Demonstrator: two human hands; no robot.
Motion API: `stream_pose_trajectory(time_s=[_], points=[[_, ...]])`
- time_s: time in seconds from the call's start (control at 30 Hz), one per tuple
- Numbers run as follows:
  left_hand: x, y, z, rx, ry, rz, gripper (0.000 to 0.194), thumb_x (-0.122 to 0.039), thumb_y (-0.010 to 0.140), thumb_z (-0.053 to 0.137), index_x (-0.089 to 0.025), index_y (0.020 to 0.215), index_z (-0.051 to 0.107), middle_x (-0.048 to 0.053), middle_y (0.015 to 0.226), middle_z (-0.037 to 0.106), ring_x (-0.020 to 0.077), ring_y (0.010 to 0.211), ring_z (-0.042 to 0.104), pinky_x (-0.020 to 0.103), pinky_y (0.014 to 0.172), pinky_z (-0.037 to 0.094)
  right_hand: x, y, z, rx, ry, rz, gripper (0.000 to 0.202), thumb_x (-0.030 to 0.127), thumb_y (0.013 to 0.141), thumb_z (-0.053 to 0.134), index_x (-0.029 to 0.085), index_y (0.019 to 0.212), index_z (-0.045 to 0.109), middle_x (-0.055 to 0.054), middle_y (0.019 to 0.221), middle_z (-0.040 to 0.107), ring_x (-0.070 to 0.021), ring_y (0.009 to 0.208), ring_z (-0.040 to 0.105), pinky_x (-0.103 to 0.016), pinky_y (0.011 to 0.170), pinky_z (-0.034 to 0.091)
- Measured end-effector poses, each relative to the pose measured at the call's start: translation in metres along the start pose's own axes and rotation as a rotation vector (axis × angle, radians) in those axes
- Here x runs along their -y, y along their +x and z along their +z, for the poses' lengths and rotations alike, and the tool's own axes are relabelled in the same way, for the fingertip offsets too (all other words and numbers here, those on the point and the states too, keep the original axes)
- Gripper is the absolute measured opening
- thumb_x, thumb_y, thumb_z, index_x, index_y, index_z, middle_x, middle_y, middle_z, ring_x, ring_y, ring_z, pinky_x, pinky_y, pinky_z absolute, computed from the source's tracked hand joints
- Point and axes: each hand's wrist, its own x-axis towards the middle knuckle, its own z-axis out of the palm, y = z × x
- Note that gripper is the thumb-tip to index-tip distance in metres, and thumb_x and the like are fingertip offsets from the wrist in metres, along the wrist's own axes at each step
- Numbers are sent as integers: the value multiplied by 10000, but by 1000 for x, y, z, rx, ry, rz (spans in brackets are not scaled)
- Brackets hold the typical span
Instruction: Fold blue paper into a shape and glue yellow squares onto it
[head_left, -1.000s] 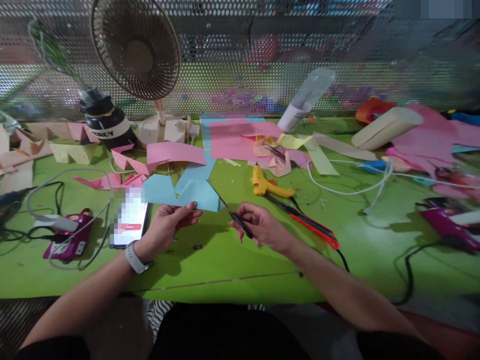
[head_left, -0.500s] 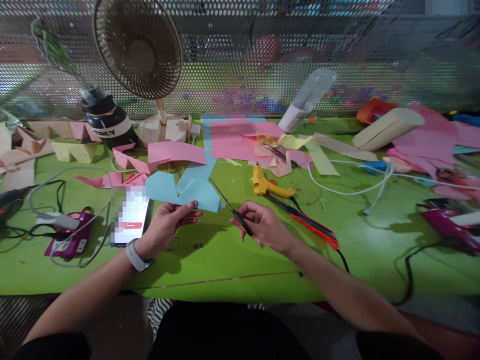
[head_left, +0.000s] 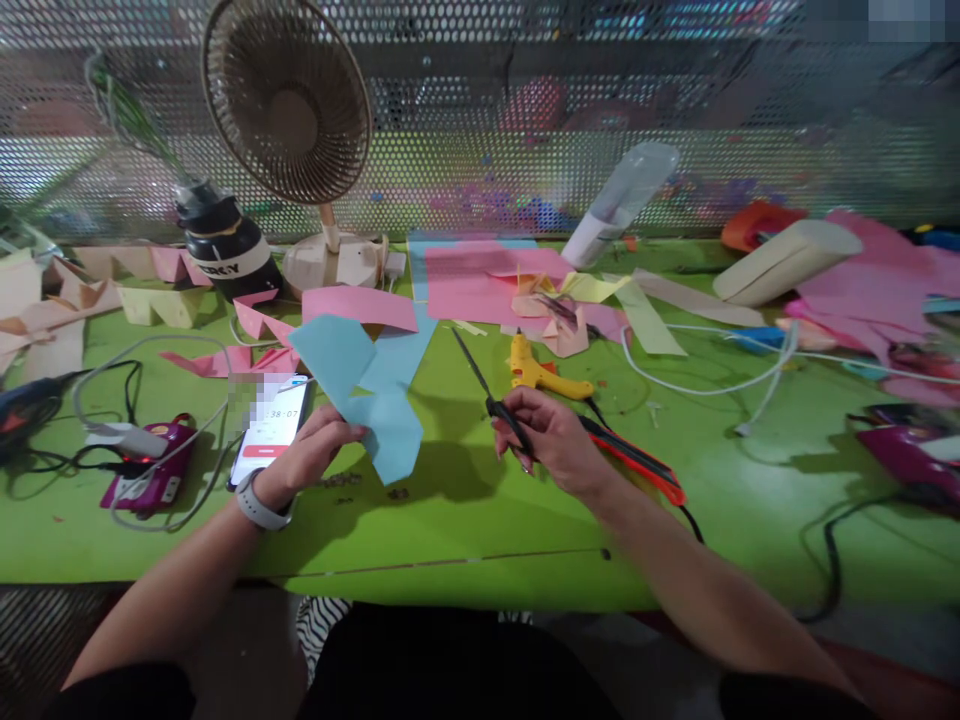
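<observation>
My left hand [head_left: 319,440] pinches a light blue piece of cut paper [head_left: 394,430] by its left edge. Two rounded, lobed parts of the paper spread out, joined by a narrow middle, and it is held above the green table. In my right hand [head_left: 544,435] is a pair of scissors [head_left: 480,375] with black handles, its blades pointing up and left, apart from the paper. Just beyond that hand lies a yellow glue gun [head_left: 544,372]. A red and black tool [head_left: 637,462] rests partly hidden behind my right wrist.
A phone [head_left: 271,425] lies beside my left wrist. Pink sheets [head_left: 465,285] and paper scraps cover the back of the green table [head_left: 480,530]. A fan [head_left: 292,120], a black jar [head_left: 229,255] and a clear bottle [head_left: 626,200] stand there. White cables [head_left: 675,385] run across the right.
The blue paper has turned and tilted downward at its right end, with my left hand shifting left. The scissors have moved right, away from the paper.
</observation>
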Motion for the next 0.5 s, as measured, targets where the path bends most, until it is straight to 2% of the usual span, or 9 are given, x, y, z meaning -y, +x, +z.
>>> stream_pose_trajectory(time_s=[0.03,0.07,0.17,0.23,0.33,0.5], points=[[-5,-3,1,146,72,-9,113,-267,614,735,-185,687,763,44,736,730,211,737,638,286,725,515,0,1,-1,-12,19,-19,451,507,647,830,205,774,520,34,579,649,-58,371,477,-174,330,375],[-11,-5,2,227,108,-26,114,-265,612,736,-191,692,774,45,712,730,211,711,639,287,714,517,-1,3,-2,-21,38,-35,463,524,649,823,208,783,513,30,599,661,-57,364,477,-181,334,385],[-22,-12,8,380,229,-78,54,-238,613,742,-220,649,778,35,678,725,193,648,624,264,655,514,-3,6,-3,-28,91,-62,473,540,670,805,223,838,497,14,681,701,-75,381,524,-212,367,432],[-24,-14,11,405,313,-96,38,-244,612,740,-237,627,774,30,685,719,186,663,621,241,651,511,-3,6,-1,-11,106,-48,476,517,667,817,230,860,490,19,694,703,-89,404,555,-228,396,467],[-23,-15,13,369,378,-97,37,-255,608,741,-248,625,772,30,712,714,183,712,629,220,683,512,-3,7,0,-6,90,-16,502,490,618,852,226,853,495,24,676,694,-93,425,555,-219,381,462],[-23,-14,13,344,358,-61,42,-254,620,740,-261,645,774,32,737,717,184,715,630,231,691,518,1,12,-4,-126,-115,-9,472,447,562,883,202,775,541,17,639,669,-106,508,576,-184,359,437]])
